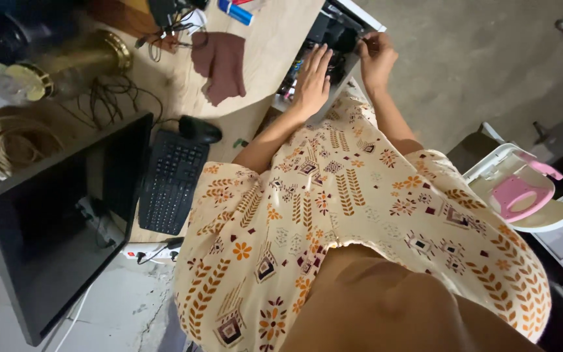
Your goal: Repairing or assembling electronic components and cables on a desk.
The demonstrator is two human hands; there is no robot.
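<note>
Open computer case (333, 39), black inside with a white frame, stands just off the far edge of the wooden desk (275, 39). Left hand (312, 77) lies flat, fingers spread, palm down on the case, holding nothing. Right hand (376, 58) is at the case's far side, fingers curled at its edge; can't tell if it grips anything. On the desk: brown cloth (219, 65), black keyboard (172, 182) and mouse (198, 129), dark monitor (53, 228) at the near edge.
</note>
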